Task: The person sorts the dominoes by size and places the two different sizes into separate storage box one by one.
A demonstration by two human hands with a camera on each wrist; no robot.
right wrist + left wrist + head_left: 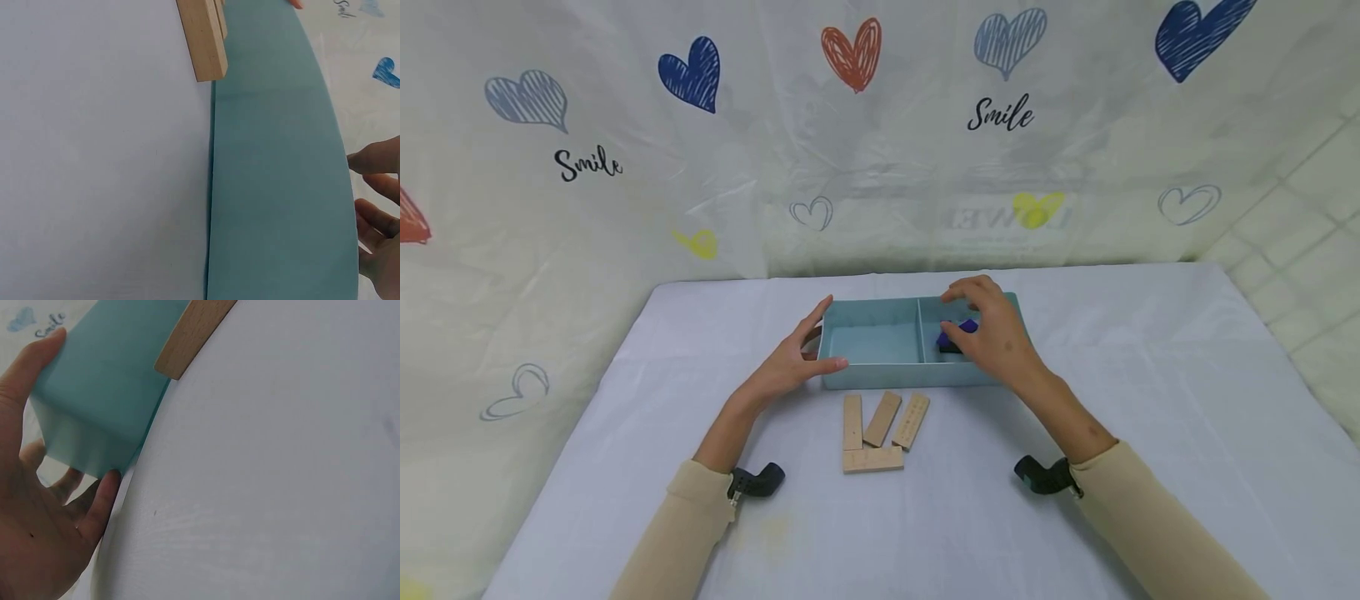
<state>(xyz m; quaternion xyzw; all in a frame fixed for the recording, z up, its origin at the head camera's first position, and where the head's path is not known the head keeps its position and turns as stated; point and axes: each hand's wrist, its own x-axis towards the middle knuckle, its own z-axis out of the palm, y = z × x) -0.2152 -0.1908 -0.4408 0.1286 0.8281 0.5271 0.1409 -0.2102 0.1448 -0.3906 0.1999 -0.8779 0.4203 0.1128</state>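
Observation:
A pale blue-green box (871, 376) with two compartments lies on the table. At its left end is my left hand (786, 367), gripping it with the thumb at the front wall and the fingers round the end. In the left wrist view, the fingers of the left hand (44, 506) meet the box's end wall (81, 444). My right hand (1000, 342) is over the right compartment, thumb and fingers apart. By its thumb, inside that compartment, lie small dark blue and black things (951, 342), partly hidden and of unclear kind. The left compartment (876, 337) holds nothing visible.
Several flat wooden blocks (872, 460) lie just in front of the box, three fanned out and one crosswise. White cloth (925, 533) covers the table. Behind hangs a white sheet (910, 150) printed with hearts and words.

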